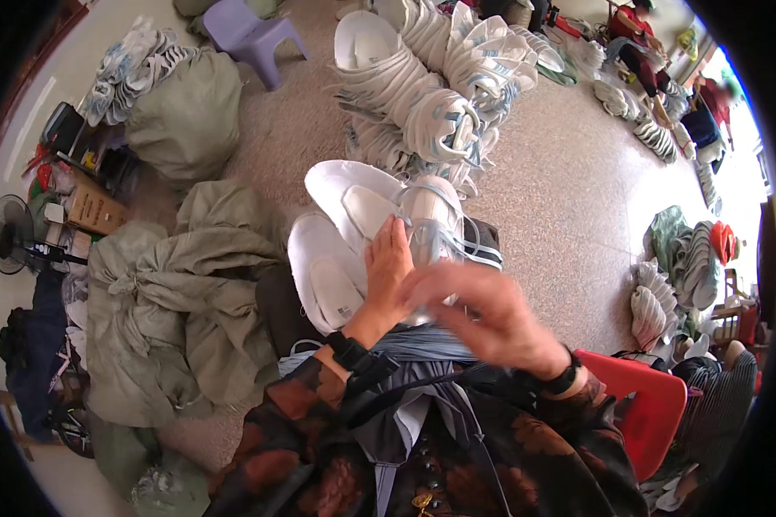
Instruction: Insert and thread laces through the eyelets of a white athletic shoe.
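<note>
- Your left hand is narrow, its fingers straight and close together, laid beside the laced shoe; its thumb is hidden, so I cannot tell whether it pinches anything.
- Your right hand is blurred and bent, thumb standing off from the fingers, crossing close by the left; whether a lace is caught in it, I cannot tell.
- The laced shoe sits at your lap, just past your left fingertips, with its pale blue lace spilling loosely to the right. Expect it to be light, soft in the upper and easily dented; steady it along its side rather than pressing on top.
- The lace should be limp and inclined to slip or tangle, so take it between thumb and fingertip near the eyelets.
- Left of it lie two open white shoe pieces, side by side. They look thin and springy; you'd best lift them by the rim.
- A grey-blue lace bundle lies nearer your body.
- Farther out, stacked white shoes lean together on the floor; pulling one could topple its neighbours.
</note>
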Demonstrator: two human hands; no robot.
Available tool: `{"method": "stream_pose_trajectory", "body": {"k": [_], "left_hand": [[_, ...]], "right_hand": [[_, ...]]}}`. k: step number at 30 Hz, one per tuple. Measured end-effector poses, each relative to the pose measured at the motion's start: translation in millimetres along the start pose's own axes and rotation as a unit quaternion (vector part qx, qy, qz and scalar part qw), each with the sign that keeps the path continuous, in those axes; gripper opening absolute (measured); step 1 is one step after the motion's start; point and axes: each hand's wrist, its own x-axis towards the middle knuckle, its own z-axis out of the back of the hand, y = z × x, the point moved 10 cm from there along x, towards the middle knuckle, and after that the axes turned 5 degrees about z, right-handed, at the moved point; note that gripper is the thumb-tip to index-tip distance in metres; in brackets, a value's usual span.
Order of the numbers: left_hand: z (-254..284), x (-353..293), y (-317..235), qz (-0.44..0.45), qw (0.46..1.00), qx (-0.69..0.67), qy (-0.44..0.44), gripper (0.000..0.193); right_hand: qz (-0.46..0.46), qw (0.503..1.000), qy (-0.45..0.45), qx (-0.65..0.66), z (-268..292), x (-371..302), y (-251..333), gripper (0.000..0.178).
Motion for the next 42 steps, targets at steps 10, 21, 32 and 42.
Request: {"method": "stream_pose_trajectory", "body": {"k": [10,21,32,42], "left_hand": [[-1.5,7.7,0.7,-0.007,0.998,0.010,-0.061,0.087],[50.8,-48.8,-77.8,-0.229,0.939,-0.235,0.102,0.033],[45.0,-35.2,-75.4,-0.206,0.944,-0.250,0.057,0.005],[30.0,-24.7,-65.1,-0.166,0.939,-0.293,0.072,0.011]], "right_hand": [[0.056,0.893,0.250,0.370,-99.3,-10.2,44.8,0.014],[0.047,0.923,-0.179,0.338,79.4,-11.3,-5.8,0.013],[-0.190,0.960,-0.159,-0.128,105.9,-44.7,-145.9,0.014],[-0.120,0.926,-0.038,-0.356,88.9,6.9,-161.8,0.008]]}}
